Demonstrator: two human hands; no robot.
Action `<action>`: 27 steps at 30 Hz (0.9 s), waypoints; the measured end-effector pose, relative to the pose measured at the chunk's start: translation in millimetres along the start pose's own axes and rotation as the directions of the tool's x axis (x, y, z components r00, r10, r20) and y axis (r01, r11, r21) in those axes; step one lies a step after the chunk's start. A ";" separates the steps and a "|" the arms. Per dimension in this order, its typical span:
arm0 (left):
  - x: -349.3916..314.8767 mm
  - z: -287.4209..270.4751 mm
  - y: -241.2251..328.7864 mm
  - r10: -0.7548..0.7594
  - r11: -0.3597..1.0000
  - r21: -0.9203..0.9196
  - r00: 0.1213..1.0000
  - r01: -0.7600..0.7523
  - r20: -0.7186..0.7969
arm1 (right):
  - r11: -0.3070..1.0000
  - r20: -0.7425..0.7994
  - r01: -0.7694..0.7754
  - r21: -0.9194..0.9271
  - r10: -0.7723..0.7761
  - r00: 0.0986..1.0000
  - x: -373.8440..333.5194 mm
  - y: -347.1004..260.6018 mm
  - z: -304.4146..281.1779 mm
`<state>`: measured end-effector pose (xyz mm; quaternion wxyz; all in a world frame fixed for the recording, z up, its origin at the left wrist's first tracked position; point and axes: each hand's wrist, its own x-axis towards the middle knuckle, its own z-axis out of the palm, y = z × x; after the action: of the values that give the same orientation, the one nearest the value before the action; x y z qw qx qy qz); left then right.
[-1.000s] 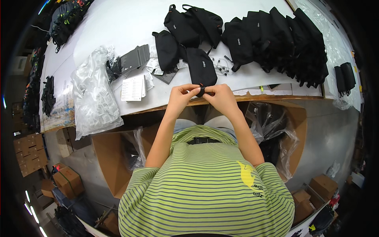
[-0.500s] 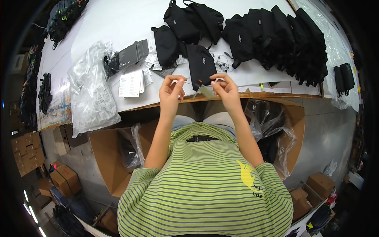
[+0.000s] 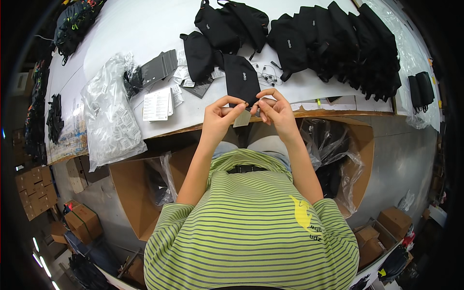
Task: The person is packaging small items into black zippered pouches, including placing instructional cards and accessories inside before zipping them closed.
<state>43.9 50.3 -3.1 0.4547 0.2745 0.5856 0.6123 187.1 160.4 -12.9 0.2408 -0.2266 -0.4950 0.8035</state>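
Now my left hand (image 3: pixel 218 112) and right hand (image 3: pixel 273 109) both pinch a small tag (image 3: pixel 242 119) just before the black pouch (image 3: pixel 241 79) on the table (image 3: pixel 145 29).

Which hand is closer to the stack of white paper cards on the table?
Left. The left hand is just right of the white paper cards; the right hand is farther right, beyond it.

A long white worktop (image 3: pixel 145 29) spans the room above a grey concrete floor (image 3: pixel 401 159), with open cardboard boxes (image 3: pixel 140 188) lined in clear plastic beneath it and smaller cartons (image 3: pixel 79 220) stacked at the sides.
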 end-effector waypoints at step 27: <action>-4.6 4.9 0.9 -0.012 0.987 0.163 0.996 -0.004 0.093 | 0.911 -0.071 0.169 -0.375 -0.210 0.975 -2.3 5.5 21.6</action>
<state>50.0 48.7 -0.6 0.4590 0.3380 0.6123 0.5480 175.0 142.1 -8.8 0.2977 -0.2624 -0.6420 0.6560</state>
